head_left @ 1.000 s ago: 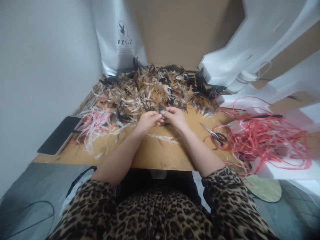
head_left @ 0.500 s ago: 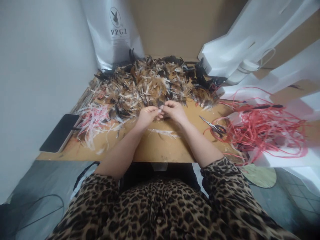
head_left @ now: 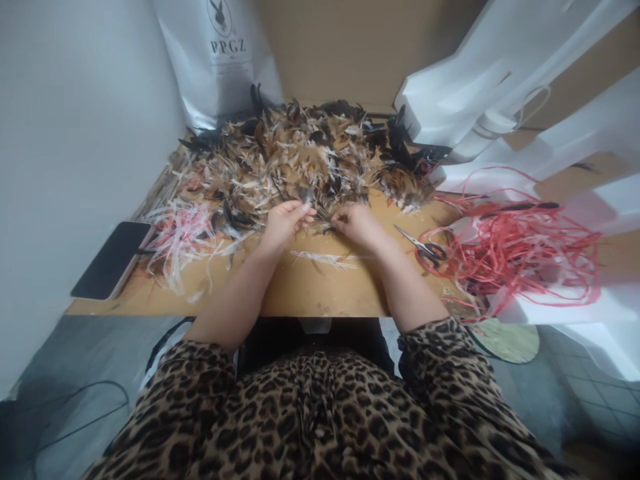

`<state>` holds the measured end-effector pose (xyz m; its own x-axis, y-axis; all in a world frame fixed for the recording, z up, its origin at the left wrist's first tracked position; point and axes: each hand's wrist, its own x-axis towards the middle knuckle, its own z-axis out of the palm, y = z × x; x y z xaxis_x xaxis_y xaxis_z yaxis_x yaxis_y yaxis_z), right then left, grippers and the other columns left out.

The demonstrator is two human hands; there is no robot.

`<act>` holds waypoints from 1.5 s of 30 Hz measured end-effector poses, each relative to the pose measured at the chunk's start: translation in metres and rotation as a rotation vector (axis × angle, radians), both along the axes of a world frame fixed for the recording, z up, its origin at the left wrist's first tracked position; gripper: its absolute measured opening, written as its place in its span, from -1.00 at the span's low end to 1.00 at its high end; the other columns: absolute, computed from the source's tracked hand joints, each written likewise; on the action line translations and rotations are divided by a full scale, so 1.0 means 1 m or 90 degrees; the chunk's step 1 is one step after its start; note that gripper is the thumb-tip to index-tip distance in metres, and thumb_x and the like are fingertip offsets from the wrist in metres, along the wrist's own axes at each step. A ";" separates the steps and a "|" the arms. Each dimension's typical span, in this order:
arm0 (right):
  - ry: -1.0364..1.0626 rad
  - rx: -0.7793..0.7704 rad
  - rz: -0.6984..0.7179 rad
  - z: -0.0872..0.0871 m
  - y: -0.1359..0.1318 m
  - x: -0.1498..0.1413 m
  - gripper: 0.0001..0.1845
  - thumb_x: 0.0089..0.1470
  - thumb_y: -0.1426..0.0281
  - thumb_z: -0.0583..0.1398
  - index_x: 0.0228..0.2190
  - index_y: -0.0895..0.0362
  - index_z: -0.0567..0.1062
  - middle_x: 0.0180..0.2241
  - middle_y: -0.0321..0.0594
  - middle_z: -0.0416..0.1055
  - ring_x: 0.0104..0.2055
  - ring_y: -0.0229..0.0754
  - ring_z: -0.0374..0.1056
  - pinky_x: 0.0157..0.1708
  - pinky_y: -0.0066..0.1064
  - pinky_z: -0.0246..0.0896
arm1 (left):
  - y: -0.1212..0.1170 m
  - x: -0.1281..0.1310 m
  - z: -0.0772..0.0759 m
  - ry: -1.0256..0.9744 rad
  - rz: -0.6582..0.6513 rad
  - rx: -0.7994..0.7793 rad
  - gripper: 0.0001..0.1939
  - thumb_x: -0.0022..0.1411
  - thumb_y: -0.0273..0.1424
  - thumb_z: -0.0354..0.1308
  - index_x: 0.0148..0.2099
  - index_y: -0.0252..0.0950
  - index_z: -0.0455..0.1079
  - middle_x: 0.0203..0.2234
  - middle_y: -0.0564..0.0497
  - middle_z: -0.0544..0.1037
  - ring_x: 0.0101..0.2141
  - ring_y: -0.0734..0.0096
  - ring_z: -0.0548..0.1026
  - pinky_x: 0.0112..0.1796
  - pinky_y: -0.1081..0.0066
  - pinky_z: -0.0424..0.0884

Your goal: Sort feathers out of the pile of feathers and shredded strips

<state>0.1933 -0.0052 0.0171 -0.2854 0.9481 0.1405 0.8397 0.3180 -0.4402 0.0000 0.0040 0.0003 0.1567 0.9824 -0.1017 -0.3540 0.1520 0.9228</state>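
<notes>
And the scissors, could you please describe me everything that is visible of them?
The scissors have slim, grey, metal-looking blades and black loop handles. They lie on the tabletop, to the right of the right hand, tips pointing away and leftward. The handles sit at the edge of the tangled red strands; whether any strand touches them is hard to tell. No hand touches the scissors.

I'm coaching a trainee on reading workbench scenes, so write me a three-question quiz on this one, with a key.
1. Which lies beside the large red strand tangle?
A) silvery bag
B) scissors
C) black cable

2. True or false: the left hand and the right hand are apart.

3. Fill in: beyond the hands lies a big pile of ____.

Key: 1: B. 2: True. 3: feathers.
</notes>
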 end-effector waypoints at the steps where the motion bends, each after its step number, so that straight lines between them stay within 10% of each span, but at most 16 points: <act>1: -0.029 0.013 -0.010 0.001 -0.003 -0.002 -0.81 0.02 0.46 0.16 -0.36 0.19 0.60 -0.31 -0.12 0.51 -0.30 -0.19 0.37 -0.24 -0.41 0.16 | 0.000 0.000 0.000 0.000 0.001 -0.001 -0.81 0.03 -0.38 0.34 -0.40 -0.40 0.44 -0.50 0.01 0.58 -0.57 0.69 0.43 -0.51 0.63 0.30; 10: -0.235 0.008 -0.018 0.002 -0.013 -0.012 -0.68 0.13 0.49 0.03 -0.26 0.22 0.58 -0.20 0.07 0.46 -0.19 -0.02 0.40 -0.27 -0.32 0.16 | 0.001 0.001 0.001 0.012 0.013 -0.029 -0.83 0.03 -0.40 0.34 -0.39 -0.39 0.43 -0.51 0.02 0.59 -0.59 0.69 0.44 -0.53 0.64 0.29; 18: 0.270 -0.106 -0.037 -0.002 -0.001 0.009 -0.89 -0.03 0.41 0.23 -0.49 0.21 0.51 -0.50 -0.20 0.46 -0.44 -0.27 0.30 -0.38 -0.43 0.17 | -0.002 0.004 0.004 0.015 -0.002 -0.045 -0.80 0.02 -0.39 0.35 -0.39 -0.39 0.41 -0.50 0.01 0.59 -0.58 0.68 0.45 -0.54 0.65 0.30; 26: 0.823 -0.334 -0.065 0.000 0.001 0.000 -0.55 -0.42 0.20 0.47 -0.54 0.17 0.43 -0.64 -0.40 0.33 -0.65 -0.45 0.08 -0.66 -0.54 -0.13 | -0.005 0.003 0.004 -0.044 -0.129 -0.138 -0.91 0.11 -0.50 0.29 -0.33 -0.40 0.43 -0.40 -0.05 0.62 -0.51 0.65 0.52 -0.53 0.67 0.34; 32: 0.870 -0.379 -0.037 -0.012 0.000 -0.013 -0.60 -0.37 0.24 0.46 -0.49 0.17 0.48 -0.62 -0.39 0.36 -0.62 -0.46 0.09 -0.64 -0.59 -0.11 | -0.007 0.002 0.003 -0.103 -0.213 -0.188 -0.96 0.17 -0.57 0.20 -0.32 -0.41 0.48 -0.37 -0.06 0.62 -0.49 0.67 0.52 -0.49 0.69 0.37; 45: 0.884 -0.404 -0.081 -0.015 0.001 -0.021 -0.57 -0.40 0.23 0.47 -0.48 0.19 0.48 -0.60 -0.37 0.40 -0.65 -0.47 0.08 -0.68 -0.59 -0.13 | -0.005 0.005 0.003 -0.069 -0.126 -0.097 -0.96 0.07 -0.53 0.31 -0.39 -0.42 0.52 -0.47 -0.02 0.60 -0.52 0.69 0.48 -0.43 0.66 0.38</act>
